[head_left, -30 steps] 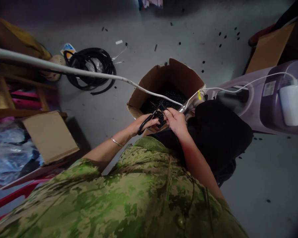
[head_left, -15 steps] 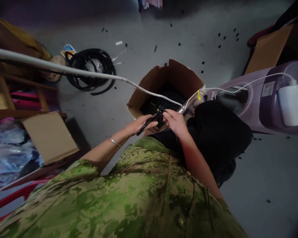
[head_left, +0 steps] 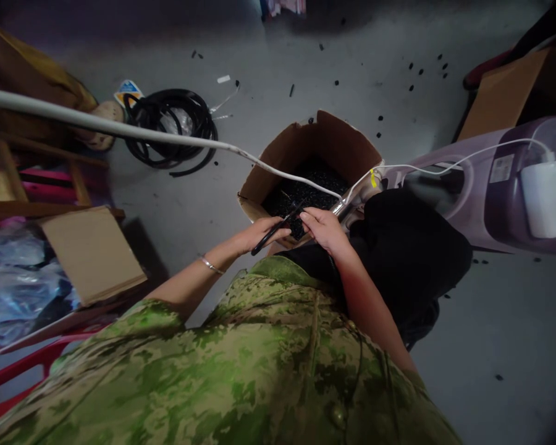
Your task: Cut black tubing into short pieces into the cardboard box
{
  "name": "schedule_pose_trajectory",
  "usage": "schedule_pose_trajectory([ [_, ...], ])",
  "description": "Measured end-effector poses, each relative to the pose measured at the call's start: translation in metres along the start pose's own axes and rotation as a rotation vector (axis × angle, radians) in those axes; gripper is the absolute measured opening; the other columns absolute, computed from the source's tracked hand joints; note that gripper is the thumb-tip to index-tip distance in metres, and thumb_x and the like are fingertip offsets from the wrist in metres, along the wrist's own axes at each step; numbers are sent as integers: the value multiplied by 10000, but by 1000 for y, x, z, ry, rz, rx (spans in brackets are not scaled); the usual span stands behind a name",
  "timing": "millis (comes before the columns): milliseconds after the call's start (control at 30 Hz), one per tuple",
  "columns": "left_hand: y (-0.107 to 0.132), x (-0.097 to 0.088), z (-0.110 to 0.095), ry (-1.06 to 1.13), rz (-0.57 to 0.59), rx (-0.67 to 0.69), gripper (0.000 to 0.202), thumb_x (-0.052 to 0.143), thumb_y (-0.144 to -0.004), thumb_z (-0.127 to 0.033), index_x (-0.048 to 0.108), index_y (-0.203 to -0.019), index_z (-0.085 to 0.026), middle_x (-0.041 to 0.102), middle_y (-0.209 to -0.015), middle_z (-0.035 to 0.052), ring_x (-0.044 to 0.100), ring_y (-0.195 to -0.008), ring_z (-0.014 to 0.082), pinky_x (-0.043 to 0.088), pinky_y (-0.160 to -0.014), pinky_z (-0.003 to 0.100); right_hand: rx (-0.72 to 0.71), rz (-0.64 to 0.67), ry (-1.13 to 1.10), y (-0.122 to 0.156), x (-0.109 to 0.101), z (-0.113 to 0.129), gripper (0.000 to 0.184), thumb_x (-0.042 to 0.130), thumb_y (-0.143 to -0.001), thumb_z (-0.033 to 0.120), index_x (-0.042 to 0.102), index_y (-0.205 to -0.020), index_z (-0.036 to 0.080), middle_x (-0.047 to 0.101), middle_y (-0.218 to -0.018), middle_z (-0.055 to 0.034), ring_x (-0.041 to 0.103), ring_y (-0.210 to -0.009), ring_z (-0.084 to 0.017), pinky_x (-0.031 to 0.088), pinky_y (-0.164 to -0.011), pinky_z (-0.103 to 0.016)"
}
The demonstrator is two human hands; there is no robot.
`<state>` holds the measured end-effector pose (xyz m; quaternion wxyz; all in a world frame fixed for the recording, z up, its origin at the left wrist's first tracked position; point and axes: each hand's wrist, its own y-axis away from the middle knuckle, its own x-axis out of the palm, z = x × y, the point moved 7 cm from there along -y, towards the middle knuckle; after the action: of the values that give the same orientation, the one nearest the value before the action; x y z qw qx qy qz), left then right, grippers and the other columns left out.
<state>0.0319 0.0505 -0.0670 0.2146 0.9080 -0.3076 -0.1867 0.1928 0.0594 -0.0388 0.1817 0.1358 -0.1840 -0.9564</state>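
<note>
Two bare hands pretty much dead centre on the clock, both just over the near edge of a cardboard carton (head_left: 352, 139) that sits around 1 o'clock. Left hand (head_left: 258, 233) is wrapped around the black handles of what look like scissors (head_left: 269, 236), blades pointing off toward 1 o'clock. Right hand (head_left: 325, 228) is right beside it, thumb and fingertips pinched on a small dark piece (head_left: 302, 210) up by the blades. Too dark down there to make out its shape, or whether the blades actually touch it.

Carton has a heap of little black bits (head_left: 324, 181) in the bottom, and more black bits (head_left: 411, 88) are scattered on the floor (head_left: 259, 68) from about 11 round to 2. Fat white cable (head_left: 204, 143) swoops in from 10 o'clock and ends up near the right hand. Coil of black tubing (head_left: 210, 127) on the floor at 10, somebody else's foot (head_left: 105, 123) just beside it. Lilac plastic thing (head_left: 479, 179) with a white box (head_left: 547, 198) on it out at 3, flat cardboard (head_left: 95, 256) nearer 9.
</note>
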Motion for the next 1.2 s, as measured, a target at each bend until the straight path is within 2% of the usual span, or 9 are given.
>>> schedule_pose_trajectory([
  [167, -4, 0, 8, 8, 10, -9, 450, 643, -791, -612, 677, -902, -177, 708, -772, 44, 648, -765, 228, 507, -737, 317, 1, -12, 15, 1, -1, 3, 356, 459, -941, 437, 501, -663, 219, 482, -583, 22, 453, -582, -130, 318, -551, -240],
  [467, 4, 3, -13, 76, 113, -65, 301, 609, -788, -461, 696, -846, -179, 721, -800, 39, 652, -828, 234, 515, -750, 307, -24, 2, 109, -1, 2, 9, 345, 462, -957, 336, 488, -636, 212, 507, -596, 26, 463, -610, -132, 312, -603, -254],
  [600, 5, 2, -11, 43, 115, -72, 277, 586, -764, -430, 695, -767, -175, 700, -768, 33, 607, -757, 212, 487, -707, 302, -28, 37, 183, -2, 5, 10, 351, 468, -969, 290, 473, -627, 211, 505, -596, 26, 456, -617, -134, 296, -615, -262],
  [800, 8, 7, 4, 53, 135, -111, 267, 573, -761, -398, 713, -759, -171, 717, -751, 40, 630, -759, 228, 481, -711, 311, -39, 96, 304, -3, 12, 10, 386, 512, -961, 246, 413, -590, 212, 476, -582, 25, 431, -619, -138, 269, -611, -272],
  [933, 11, 13, 8, 83, 147, -129, 298, 559, -813, -402, 730, -777, -161, 725, -729, 39, 658, -729, 225, 507, -705, 305, -31, 105, 351, -3, 15, 9, 394, 526, -958, 231, 403, -585, 213, 478, -595, 19, 437, -616, -140, 276, -622, -283],
  [1067, 12, 13, 6, 12, 163, -64, 372, 537, -873, -440, 717, -712, -157, 708, -666, 43, 642, -640, 191, 506, -653, 272, -18, 122, 405, -4, 17, 7, 387, 529, -968, 237, 456, -589, 205, 478, -585, 20, 439, -618, -140, 283, -625, -280],
  [1200, 14, 12, 10, -102, 196, -69, 451, 487, -930, -479, 691, -703, -148, 695, -632, 39, 637, -587, 158, 492, -604, 232, -14, 138, 482, -5, 17, 8, 368, 523, -984, 229, 551, -620, 182, 514, -601, 17, 447, -635, -135, 285, -625, -266],
])
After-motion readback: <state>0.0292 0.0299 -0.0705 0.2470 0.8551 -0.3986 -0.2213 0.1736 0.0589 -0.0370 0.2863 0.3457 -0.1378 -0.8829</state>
